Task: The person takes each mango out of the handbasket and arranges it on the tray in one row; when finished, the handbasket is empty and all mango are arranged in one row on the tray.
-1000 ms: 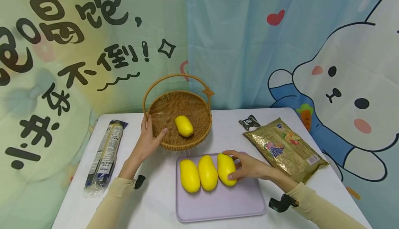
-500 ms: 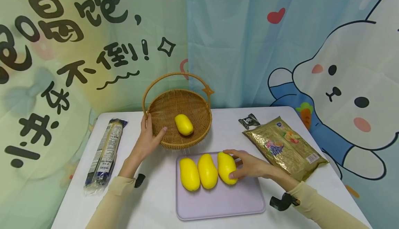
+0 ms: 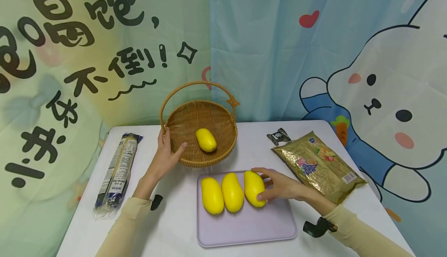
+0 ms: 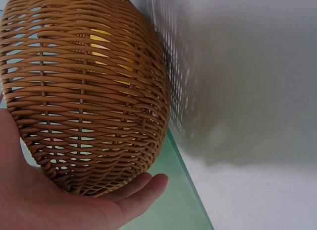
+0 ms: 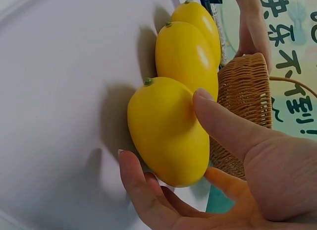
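On the left, my left hand (image 3: 163, 165) grips the side of a round wicker basket (image 3: 181, 125), thumb at its inner edge. The basket tips toward me, and one yellow mango (image 3: 206, 140) lies inside it. From the left wrist view, the woven underside of the basket (image 4: 89, 101) fills much of the picture, with the palm against it. My right hand (image 3: 283, 186) holds the rightmost of three mangoes (image 3: 253, 188) on a lilac tray (image 3: 248, 230). In the right wrist view, thumb and fingers span that mango (image 5: 166, 131); the other two stand beyond it.
A long clear-wrapped packet (image 3: 118, 173) lies at the table's left. To the right are a gold foil bag (image 3: 321, 167) and a small black wrapped sweet (image 3: 279, 136). A printed curtain (image 3: 255, 51) hangs close behind the white table (image 3: 174, 226).
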The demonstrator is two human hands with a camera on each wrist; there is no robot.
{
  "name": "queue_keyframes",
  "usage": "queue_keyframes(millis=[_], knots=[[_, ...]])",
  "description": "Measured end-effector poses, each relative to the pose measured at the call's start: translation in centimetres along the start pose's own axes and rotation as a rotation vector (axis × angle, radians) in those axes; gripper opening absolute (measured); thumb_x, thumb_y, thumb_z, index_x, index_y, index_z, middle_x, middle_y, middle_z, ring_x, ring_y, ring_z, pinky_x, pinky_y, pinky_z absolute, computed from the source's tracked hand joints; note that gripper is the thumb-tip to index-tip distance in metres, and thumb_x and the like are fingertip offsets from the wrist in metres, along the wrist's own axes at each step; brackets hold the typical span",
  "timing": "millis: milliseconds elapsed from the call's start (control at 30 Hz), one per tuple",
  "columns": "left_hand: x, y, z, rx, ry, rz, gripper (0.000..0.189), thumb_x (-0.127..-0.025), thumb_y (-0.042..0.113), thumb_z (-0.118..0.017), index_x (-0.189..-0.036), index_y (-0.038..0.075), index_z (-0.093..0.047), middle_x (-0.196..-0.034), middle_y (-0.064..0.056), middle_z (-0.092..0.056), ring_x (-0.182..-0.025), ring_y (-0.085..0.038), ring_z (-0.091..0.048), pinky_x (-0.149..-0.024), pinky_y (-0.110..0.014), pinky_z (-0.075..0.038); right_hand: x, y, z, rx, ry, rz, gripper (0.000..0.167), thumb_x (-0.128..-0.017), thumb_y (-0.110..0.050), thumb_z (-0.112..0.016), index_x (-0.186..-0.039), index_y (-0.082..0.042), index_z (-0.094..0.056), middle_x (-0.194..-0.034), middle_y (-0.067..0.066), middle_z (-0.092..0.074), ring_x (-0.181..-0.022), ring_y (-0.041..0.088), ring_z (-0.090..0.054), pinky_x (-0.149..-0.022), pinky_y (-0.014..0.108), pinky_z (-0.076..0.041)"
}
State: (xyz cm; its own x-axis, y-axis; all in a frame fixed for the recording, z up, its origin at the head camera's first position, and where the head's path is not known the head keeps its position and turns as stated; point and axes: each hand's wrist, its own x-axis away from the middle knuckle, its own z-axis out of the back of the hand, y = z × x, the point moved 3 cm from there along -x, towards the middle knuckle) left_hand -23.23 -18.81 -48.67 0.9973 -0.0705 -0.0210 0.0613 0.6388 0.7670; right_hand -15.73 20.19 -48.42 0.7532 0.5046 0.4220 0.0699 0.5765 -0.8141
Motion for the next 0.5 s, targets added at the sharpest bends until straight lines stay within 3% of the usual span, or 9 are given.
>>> queue_keyframes(millis=[167,367,500], knots=[[-0.1,0.1,0.0,0.006,0.004,-0.005,0.097,-0.101,0.055,-0.052,-0.163,0.009,0.007,-0.169,-0.014,0.018,-0.148,-0.051,-0.027,-0.116,-0.062,-0.032,0.2,-0.1,0.5,0.01,0.01,0.004,0.089,-0.087,-0.024,-0.083,-0.158,-0.011,-0.032,-0.152,0.031,-0.037,-0.127,0.045,-0.051,-0.081,0.047,-0.06],[-0.1,0.1,0.1,0.007,0.001,-0.005,0.097,-0.102,0.053,-0.052,-0.163,0.009,0.008,-0.169,-0.014,0.018,-0.148,-0.051,-0.027,-0.116,-0.063,-0.032,0.3,-1.0,2.0,0.157,0.086,0.006,0.087,-0.087,-0.033,-0.081,-0.158,-0.012,-0.035,-0.154,0.029,-0.04,-0.135,0.048,-0.047,-0.102,0.06,-0.048],[0.0,0.0,0.0,0.004,0.001,-0.009,0.1,-0.1,0.059,-0.05,-0.163,0.009,0.009,-0.169,-0.014,0.018,-0.148,-0.052,-0.027,-0.115,-0.063,-0.033,0.2,-2.7,4.1,0.228,0.145,0.042,0.085,-0.087,-0.031,-0.081,-0.157,-0.012,-0.036,-0.153,0.028,-0.041,-0.136,0.049,-0.047,-0.104,0.062,-0.046]])
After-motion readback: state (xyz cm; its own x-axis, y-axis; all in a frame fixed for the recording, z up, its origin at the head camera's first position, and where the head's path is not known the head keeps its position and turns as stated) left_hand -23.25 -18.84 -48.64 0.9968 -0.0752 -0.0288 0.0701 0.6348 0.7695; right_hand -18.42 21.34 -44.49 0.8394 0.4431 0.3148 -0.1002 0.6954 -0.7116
